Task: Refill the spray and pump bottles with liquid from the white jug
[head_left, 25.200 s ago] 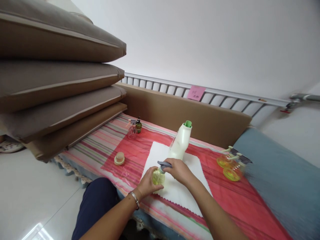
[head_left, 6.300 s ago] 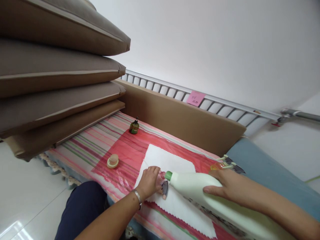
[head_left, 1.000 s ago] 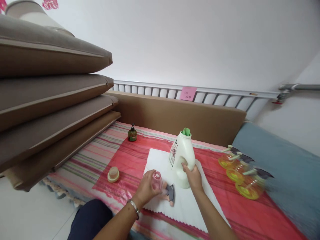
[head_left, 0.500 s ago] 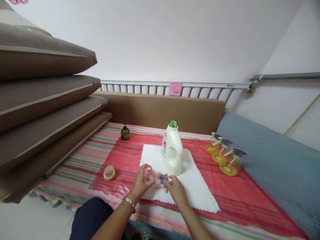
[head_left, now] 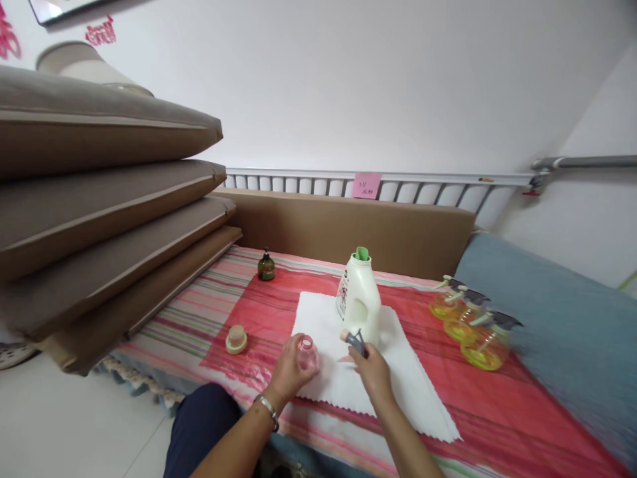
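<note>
- Pink, clear plastic round bottle: upright over scalloped white cloth, left hand clamped round it.
- Grey plastic pump head: tilted, right of the bottle's mouth, pinched by the right hand.

The bare left hand hid one side of the small, round, clear-pink plastic bottle; the bare right hand, part of the grey-and-peach plastic pump head. Print on the pale-green plastic jug was too small to read. The left edge cut off the flat grey-brown cushions.
</note>
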Tool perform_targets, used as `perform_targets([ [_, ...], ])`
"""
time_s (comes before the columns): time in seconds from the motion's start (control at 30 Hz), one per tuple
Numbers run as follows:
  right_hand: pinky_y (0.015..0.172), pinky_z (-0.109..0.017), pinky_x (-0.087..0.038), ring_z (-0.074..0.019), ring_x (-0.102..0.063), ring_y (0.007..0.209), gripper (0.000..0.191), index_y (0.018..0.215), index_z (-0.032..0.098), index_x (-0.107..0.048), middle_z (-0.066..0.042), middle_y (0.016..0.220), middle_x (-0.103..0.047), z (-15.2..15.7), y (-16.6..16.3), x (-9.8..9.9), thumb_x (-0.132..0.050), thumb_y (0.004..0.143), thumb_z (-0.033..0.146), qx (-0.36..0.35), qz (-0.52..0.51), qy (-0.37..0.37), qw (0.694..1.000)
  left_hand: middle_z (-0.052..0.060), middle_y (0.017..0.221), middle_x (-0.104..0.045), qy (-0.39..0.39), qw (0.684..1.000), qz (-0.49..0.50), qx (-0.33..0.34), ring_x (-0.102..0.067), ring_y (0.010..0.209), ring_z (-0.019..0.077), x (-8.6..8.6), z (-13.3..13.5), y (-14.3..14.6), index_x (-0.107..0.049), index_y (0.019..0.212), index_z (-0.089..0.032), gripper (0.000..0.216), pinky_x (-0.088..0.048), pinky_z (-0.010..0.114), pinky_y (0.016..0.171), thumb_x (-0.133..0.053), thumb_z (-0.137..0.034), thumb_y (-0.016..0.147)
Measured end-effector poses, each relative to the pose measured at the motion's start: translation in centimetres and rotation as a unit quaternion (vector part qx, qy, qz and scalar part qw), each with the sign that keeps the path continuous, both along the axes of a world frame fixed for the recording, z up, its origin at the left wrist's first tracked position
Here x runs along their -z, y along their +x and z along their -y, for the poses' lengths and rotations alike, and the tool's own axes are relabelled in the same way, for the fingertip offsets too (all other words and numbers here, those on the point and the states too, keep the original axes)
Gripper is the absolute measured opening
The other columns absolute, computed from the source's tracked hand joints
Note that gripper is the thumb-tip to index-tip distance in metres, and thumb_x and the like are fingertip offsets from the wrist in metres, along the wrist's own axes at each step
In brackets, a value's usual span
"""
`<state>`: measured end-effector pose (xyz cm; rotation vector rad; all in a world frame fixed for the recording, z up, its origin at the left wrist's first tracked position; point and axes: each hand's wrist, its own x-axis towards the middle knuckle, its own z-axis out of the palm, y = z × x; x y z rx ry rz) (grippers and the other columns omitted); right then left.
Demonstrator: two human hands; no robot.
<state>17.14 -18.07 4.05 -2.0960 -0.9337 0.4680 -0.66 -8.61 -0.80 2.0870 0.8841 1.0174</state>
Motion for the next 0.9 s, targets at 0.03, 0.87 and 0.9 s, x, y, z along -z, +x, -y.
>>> perform_targets([
  [0.03, 0.067, -0.030, -0.049, -0.0178, -0.063, 0.073, 0.022, 0.092, 0.016, -0.055, -0.002, 0.078, -0.067, 0.7, 0.2, -1.4, -0.045, 0.090, 0.036, -0.003, 0.007, 0.024, 1.000, 0.010, 0.114, -0.056, 0.002, 1.000, -0.001, 0.001, -0.053, 0.110, 0.0246, -0.1, 0.0, 0.1, -0.043, 0.118, -0.017, 0.062, -0.041, 0.041, 0.099, -0.067, -0.013, 0.061],
  [0.87, 0.057, -0.028, -0.032, -0.0232, -0.063, 0.076, 0.017, 0.082, 0.027, -0.061, -0.001, 0.081, -0.071, 5.1, -2.9, -17.8, -0.047, 0.085, 0.035, -0.191, 0.331, -0.145, 0.913, 0.008, 0.108, -0.055, 0.011, 1.000, -0.009, 0.009, -0.053, 0.104, 0.0241, -0.4, 0.2, 0.9, -0.046, 0.116, -0.019, 0.056, -0.044, 0.039, 0.093, -0.063, -0.014, 0.063],
  [0.9, 0.057, -0.027, -0.032, -0.0230, -0.063, 0.077, 0.016, 0.082, 0.027, -0.062, -0.002, 0.081, -0.071, 4.2, -3.2, -17.8, -0.048, 0.084, 0.034, -0.201, 0.335, -0.144, 0.909, 0.008, 0.109, -0.055, 0.009, 1.000, -0.011, 0.011, -0.053, 0.104, 0.0245, -0.4, 0.2, 0.9, -0.046, 0.117, -0.018, 0.058, -0.043, 0.039, 0.093, -0.064, -0.015, 0.062],
])
